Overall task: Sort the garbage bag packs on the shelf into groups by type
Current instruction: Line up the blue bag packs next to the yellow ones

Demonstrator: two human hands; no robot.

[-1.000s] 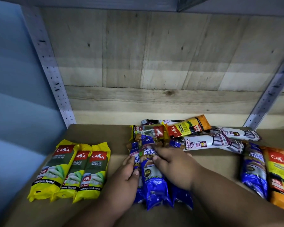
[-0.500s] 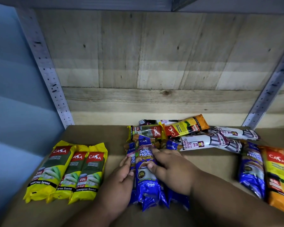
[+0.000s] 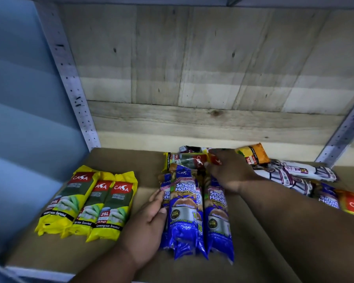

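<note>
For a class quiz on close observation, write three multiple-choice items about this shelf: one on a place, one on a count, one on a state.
1. Where do the yellow lemongrass packs lie?
A. left of the blue packs
B. on top of them
C. behind the white packs

2. How many yellow lemongrass packs lie side by side there?
A. one
B. three
C. six

3. What is the left hand doing?
A. lifting a pack
B. resting against the blue packs
C. hanging off the shelf

Answers: 1 A, they sit at the shelf's left; 2 B, three labels show; 3 B, its fingers touch the group's side.
</note>
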